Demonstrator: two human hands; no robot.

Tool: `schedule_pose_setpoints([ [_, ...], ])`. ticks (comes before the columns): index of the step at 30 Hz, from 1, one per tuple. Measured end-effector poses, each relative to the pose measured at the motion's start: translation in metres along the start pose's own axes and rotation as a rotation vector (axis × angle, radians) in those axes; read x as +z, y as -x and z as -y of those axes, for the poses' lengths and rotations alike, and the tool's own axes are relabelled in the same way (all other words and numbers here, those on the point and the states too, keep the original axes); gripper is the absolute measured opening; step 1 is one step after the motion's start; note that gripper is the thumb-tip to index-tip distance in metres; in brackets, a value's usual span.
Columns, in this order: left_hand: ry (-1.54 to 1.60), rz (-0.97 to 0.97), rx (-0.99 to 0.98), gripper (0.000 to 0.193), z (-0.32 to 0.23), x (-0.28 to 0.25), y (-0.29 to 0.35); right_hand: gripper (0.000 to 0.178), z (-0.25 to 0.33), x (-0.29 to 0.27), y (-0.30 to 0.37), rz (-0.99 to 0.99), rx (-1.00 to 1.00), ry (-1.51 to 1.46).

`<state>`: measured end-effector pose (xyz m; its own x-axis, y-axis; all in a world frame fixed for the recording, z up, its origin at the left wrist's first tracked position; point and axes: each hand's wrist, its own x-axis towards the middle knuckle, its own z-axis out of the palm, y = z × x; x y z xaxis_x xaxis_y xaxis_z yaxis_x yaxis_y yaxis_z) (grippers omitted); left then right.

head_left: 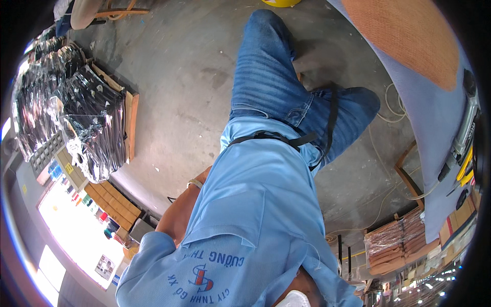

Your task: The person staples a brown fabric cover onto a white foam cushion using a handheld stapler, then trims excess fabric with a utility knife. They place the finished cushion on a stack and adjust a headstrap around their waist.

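Note:
My left arm [172,221] hangs at my side, with a light band [195,182] round the wrist. Only the start of my left hand [205,175] shows; its fingers are hidden behind my light blue shirt [232,204], so what it touches cannot be made out. My right hand is outside the picture. A black strap [330,123] is fastened round my waist and hangs over my jeans [266,66]. At right, an orange-brown woven-looking panel [404,36] lies on a blue-grey covered surface [417,117].
A grey hand tool [464,120] and a yellow-handled tool [466,166] lie along the surface's right side. A thin pale hose [391,194] runs over the concrete floor [179,102]. Plastic-wrapped dark stacks [97,112] stand on the left, wrapped brown stacks [396,238] at lower right.

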<state>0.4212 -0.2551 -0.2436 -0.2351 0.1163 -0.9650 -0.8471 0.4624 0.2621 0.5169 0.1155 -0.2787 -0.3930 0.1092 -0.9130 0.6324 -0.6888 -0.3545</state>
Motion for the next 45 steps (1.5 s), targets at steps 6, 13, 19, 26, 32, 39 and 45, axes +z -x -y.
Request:
schedule_pose_setpoints([
  [6,0.035,0.026,-0.004,0.034,-0.015,-0.002,0.025,0.014,0.004,-0.001,-0.001,0.025,-0.007,0.018],
  [13,0.115,0.094,-0.028,0.035,-0.042,-0.028,0.067,0.016,0.007,-0.002,0.009,0.034,-0.061,0.022],
  [19,0.419,0.195,0.036,0.021,-0.03,-0.057,0.044,0.017,0.012,-0.007,0.029,0.023,-0.19,0.084],
  [26,-0.005,-0.01,0.361,0.024,-0.152,-0.033,0.018,0.019,0.038,0.011,0.042,0.061,-0.376,0.32],
  [32,-0.501,0.112,0.814,0.055,-0.223,0.005,-0.012,0.018,0.112,0.11,0.026,0.059,-0.416,0.393],
  [39,-0.106,0.474,0.568,0.073,-0.245,0.014,-0.021,0.054,0.136,0.137,-0.016,0.272,-0.554,0.756],
  [45,0.171,0.588,0.334,0.059,-0.264,0.016,-0.032,0.054,0.149,0.146,-0.022,0.405,-0.441,0.65],
])
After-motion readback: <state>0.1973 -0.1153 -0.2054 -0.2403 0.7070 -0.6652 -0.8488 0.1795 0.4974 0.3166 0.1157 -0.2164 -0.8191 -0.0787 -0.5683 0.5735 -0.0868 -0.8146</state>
